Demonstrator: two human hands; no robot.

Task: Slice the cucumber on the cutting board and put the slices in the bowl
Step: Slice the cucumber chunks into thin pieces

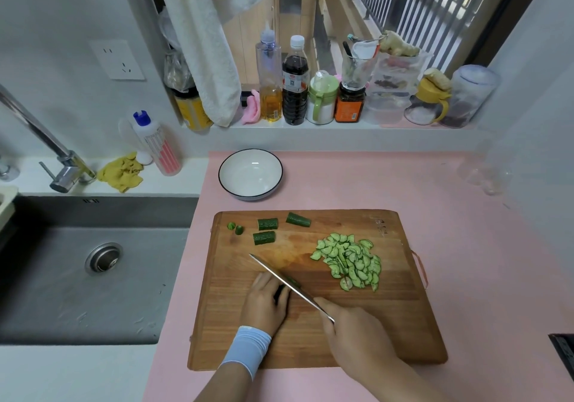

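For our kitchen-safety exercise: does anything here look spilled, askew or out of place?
Nothing stands out. The slices lie heaped on the cutting board, none spilled; the bowl stands upright and empty; a yellow cloth lies crumpled behind the sink.

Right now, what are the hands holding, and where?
The right hand grips the knife by its handle; the left hand holds a cucumber piece down from above.
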